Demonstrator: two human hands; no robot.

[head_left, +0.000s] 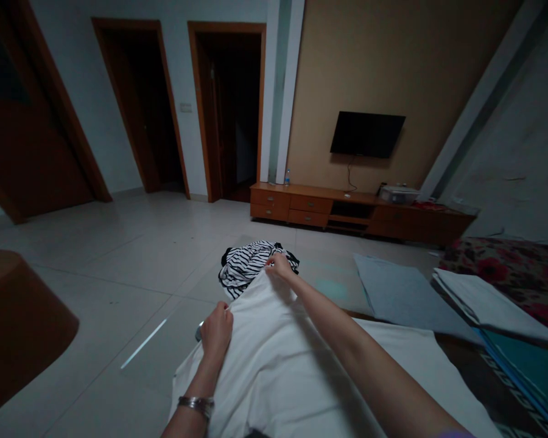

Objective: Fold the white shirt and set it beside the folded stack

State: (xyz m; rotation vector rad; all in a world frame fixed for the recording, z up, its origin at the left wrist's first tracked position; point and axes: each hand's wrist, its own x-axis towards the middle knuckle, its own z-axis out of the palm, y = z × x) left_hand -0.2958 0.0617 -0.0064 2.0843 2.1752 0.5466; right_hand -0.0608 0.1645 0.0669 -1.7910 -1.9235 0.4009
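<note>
White cloth [274, 340] is spread out in front of me, wrinkled in the middle and reaching to the lower right. My left hand [218, 328] pinches its left edge, with a metal bracelet on that wrist. Farther along the same edge, my right hand [281, 266] grips the cloth at a corner, the arm stretched across it. Just beyond, a crumpled black-and-white striped garment [249, 263] lies close to my right hand. A small shiny round object [199, 331] shows partly behind my left hand; its kind is unclear.
Folded grey cloth [397, 289], folded white cloth [488, 295] and a teal item [530, 365] lie to the right, near a floral-covered seat [506, 261]. An orange-brown rounded piece of furniture [22, 328] stands left. Across the tiled floor is a low wooden cabinet [310, 210] under a television [368, 134].
</note>
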